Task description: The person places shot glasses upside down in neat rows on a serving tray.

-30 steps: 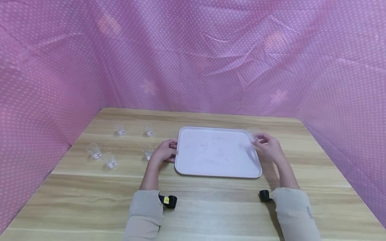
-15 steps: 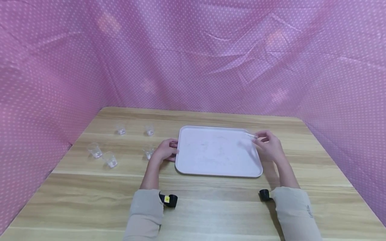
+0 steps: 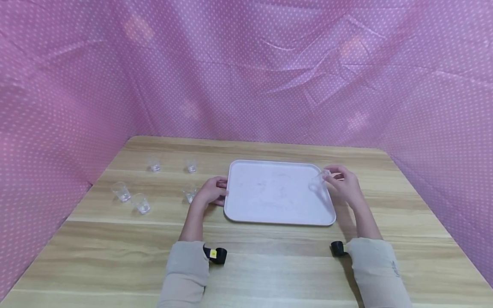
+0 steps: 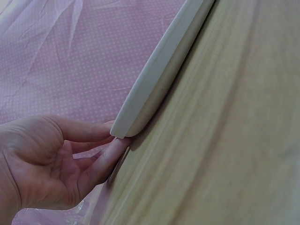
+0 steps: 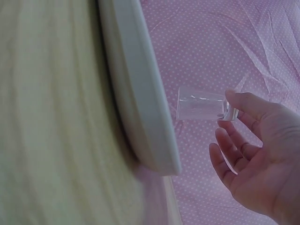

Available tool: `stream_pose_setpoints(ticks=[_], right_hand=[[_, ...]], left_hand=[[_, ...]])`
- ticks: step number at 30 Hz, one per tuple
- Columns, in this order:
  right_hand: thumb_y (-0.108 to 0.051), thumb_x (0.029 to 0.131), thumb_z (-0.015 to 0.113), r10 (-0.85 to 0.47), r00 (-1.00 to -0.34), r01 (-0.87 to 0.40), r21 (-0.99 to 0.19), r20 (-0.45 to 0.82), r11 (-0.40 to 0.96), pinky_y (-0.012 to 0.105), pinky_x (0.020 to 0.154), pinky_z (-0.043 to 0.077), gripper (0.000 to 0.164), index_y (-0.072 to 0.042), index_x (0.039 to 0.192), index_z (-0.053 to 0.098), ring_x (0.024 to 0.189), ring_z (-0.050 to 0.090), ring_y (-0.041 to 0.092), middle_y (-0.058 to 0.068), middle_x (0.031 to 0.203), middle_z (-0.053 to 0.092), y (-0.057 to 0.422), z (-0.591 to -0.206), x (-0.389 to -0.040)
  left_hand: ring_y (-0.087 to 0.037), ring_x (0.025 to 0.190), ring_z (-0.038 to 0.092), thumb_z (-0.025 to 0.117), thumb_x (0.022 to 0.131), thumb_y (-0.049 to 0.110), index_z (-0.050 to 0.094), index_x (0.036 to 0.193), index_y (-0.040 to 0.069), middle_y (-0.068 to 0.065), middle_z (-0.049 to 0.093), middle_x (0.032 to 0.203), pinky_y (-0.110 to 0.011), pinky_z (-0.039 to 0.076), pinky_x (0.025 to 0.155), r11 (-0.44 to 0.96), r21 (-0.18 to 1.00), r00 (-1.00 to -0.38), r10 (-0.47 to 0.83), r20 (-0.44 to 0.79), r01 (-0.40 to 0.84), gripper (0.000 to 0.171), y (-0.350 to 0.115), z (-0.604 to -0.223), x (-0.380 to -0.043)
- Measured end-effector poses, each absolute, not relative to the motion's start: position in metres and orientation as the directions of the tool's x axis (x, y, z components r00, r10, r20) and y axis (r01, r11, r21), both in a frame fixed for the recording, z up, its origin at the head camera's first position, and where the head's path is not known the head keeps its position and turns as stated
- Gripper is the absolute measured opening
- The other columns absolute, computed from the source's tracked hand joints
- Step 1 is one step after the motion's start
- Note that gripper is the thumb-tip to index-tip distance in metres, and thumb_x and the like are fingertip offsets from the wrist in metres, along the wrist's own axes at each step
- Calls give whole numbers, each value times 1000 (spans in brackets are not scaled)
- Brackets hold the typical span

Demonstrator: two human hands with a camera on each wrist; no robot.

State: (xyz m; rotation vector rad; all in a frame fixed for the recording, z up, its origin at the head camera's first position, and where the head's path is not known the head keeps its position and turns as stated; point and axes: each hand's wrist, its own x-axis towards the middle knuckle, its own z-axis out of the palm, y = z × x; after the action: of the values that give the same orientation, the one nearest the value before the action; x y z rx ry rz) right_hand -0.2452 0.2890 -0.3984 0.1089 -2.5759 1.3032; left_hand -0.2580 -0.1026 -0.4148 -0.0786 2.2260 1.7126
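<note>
Clear cup [image 5: 200,104], mouth-down | right hand [image 3: 345,183]: pinching base | left hand [image 3: 210,191]: seemingly pinching tray [image 3: 275,194]

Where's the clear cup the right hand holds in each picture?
Head: the clear cup is right of centre, at the far right corner of the white tray.
Left wrist: not in it.
Right wrist: the cup is right of centre, in the right hand.
Shared landmark: the white tray.

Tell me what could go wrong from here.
The right hand pinches the mouth-down clear shot glass only near its base, so it might slip and drop onto the white tray. Beside the left hand stands another shot glass, which that hand could knock over if it pulls back.
</note>
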Motion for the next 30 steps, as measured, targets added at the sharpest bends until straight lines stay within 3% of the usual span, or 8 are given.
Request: stream_pose_setpoints(ticks=[30], right_hand=[[-9,87,62,-53,-977,-189,-722,206,666,28,69,46,29,2,114,59,93,54,33,21,111,54,284,-405,-248]], left_hand=[[-29,87,59,56,83,-11,42,133,-1,-21,48,121,-34,54,61,265,935,-947,152,-283,-237,53,-101,-415,-256]])
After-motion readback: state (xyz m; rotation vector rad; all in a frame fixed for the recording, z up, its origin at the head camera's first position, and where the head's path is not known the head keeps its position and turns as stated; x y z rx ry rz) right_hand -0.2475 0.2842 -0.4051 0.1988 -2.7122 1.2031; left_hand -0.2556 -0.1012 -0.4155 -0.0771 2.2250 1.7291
